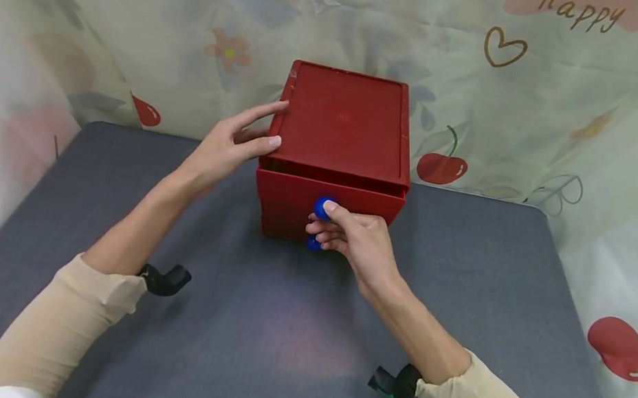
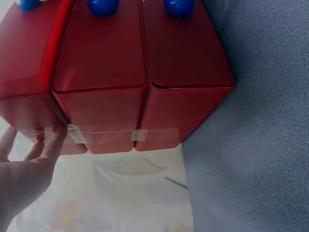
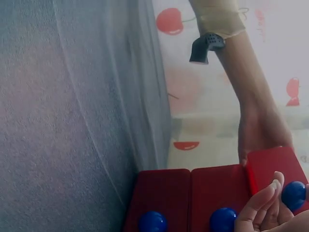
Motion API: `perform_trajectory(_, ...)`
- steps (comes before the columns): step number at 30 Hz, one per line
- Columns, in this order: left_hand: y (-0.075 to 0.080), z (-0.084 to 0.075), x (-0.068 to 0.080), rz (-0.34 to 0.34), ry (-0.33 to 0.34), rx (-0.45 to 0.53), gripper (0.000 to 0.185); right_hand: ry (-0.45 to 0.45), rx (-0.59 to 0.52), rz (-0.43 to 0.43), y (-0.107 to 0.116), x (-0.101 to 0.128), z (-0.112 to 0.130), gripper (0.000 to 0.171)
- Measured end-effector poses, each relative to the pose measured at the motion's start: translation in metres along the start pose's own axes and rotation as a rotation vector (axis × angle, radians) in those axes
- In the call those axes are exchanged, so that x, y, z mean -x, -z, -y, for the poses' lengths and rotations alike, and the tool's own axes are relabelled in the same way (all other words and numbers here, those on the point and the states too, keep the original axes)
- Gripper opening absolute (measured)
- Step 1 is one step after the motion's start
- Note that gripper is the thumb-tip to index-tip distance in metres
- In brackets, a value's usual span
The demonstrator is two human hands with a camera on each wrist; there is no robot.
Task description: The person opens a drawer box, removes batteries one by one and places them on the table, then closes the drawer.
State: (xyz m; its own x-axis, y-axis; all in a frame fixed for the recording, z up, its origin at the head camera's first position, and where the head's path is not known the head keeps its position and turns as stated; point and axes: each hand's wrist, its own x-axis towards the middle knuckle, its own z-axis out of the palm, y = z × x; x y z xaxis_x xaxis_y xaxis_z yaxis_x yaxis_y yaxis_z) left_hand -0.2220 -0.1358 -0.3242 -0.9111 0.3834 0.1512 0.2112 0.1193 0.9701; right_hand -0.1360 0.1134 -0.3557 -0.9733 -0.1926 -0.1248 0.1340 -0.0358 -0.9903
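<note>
- A red drawer box (image 1: 343, 126) stands in the upper middle of the head view, on the grey worktop (image 1: 245, 347) and close to the back edge, in front of a pale curtain (image 1: 558, 112) printed with cherries, flowers and the word "happy".
- The box has three drawers, each with a round blue knob; the wrist views show all three knobs in a row.
- The top drawer (image 1: 328, 195) stands a little way out from the box front, with a dark gap showing under the lid.
- The right hand (image 1: 353, 236) is at the centre of the head view, its fingers curled round the top blue knob (image 1: 322, 206), thumb on top of it.
- A lower blue knob (image 1: 313, 245) peeks out just under that hand.
- In the right wrist view, at the lower right, the curled fingers (image 3: 263, 210) sit beside the knob (image 3: 293, 194).
- The left hand (image 1: 234, 144) lies left of centre against the box's left side, fingers straight and spread narrow, the thumb near the top edge.
- In the left wrist view, at the lower left, the fingers (image 2: 53, 145) touch the red wall near a strip of clear tape (image 2: 104, 135).
- Both forearms wear beige sleeves (image 1: 62, 318) with a dark strap at each wrist.
</note>
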Motion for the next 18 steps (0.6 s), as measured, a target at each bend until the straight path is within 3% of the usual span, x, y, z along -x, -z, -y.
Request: perform_trajectory(18,0.001,0.001,-0.002,0.026,-0.01,0.045,0.059,0.018,0.043,0.01,-0.003,0.022,-0.003,0.041)
